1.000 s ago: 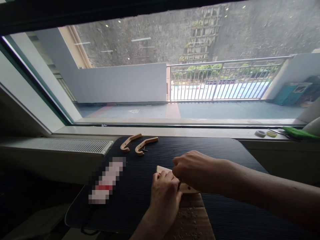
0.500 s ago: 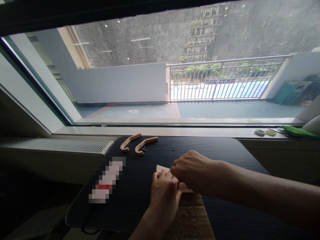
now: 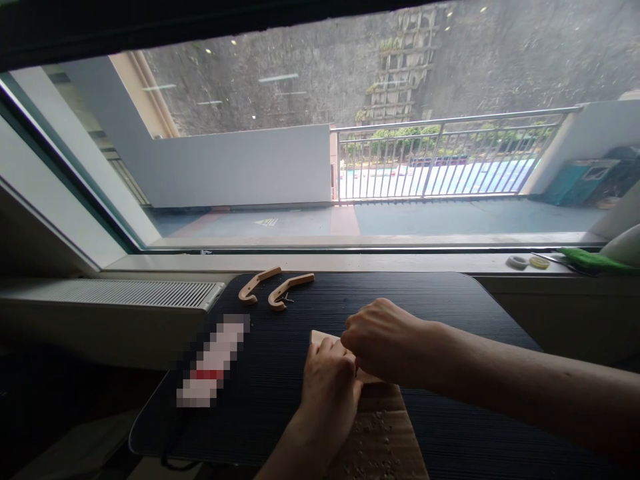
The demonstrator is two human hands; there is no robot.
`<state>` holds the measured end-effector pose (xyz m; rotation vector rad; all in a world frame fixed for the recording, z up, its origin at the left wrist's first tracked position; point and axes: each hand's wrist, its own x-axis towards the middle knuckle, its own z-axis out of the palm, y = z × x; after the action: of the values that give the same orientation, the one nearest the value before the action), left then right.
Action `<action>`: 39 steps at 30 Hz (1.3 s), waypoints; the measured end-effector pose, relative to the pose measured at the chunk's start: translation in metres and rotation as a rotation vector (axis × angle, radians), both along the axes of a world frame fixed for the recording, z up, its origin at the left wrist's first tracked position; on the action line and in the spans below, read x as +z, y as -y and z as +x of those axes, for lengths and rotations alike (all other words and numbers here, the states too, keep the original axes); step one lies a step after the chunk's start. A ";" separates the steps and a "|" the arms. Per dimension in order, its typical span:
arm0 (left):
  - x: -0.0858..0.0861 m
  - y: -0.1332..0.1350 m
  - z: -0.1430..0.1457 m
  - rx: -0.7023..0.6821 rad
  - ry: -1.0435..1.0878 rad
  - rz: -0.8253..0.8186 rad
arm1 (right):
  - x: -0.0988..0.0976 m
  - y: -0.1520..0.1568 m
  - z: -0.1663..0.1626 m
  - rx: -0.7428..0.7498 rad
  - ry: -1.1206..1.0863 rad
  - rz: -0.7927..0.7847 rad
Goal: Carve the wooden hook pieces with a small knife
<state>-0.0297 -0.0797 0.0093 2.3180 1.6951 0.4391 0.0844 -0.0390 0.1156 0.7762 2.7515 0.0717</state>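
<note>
A pale wooden board [image 3: 323, 337] lies at the top end of a cardboard sheet [image 3: 387, 427], mostly hidden under my hands. With curled fingers my left hand [image 3: 331, 377] grips the board from the near side. My right hand [image 3: 383, 337] is closed in a fist over the board, right beside the left fingers; what it holds, if anything, is hidden. Toward the back of the table lie two curved wooden hooks, a left hook [image 3: 250, 288] and a right hook [image 3: 285, 292], with a small screw [image 3: 289, 299] by the right one.
All this is on a dark table [image 3: 400, 290] against a window sill [image 3: 350, 264]. A blurred pinkish object [image 3: 220, 357] lies at the left. Tape rolls [image 3: 539, 263] and a green item [image 3: 595, 260] rest on the sill, far right. A radiator [image 3: 115, 293] stands left.
Both hands stay at the board almost unmoved, the right fist still over it. The whole view has shifted slightly.
</note>
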 end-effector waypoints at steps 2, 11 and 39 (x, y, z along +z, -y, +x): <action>0.001 0.000 0.000 -0.003 0.001 -0.006 | 0.003 0.002 0.001 0.002 -0.008 -0.007; -0.002 -0.002 0.000 -0.019 -0.001 -0.021 | 0.005 0.004 0.000 0.037 -0.003 -0.013; 0.014 0.001 0.000 -0.003 0.027 -0.068 | 0.006 0.005 0.005 -0.026 -0.065 -0.112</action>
<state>-0.0292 -0.0810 0.0232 2.2566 1.6673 0.4042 0.0896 -0.0442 0.1218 0.7968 2.7773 -0.1140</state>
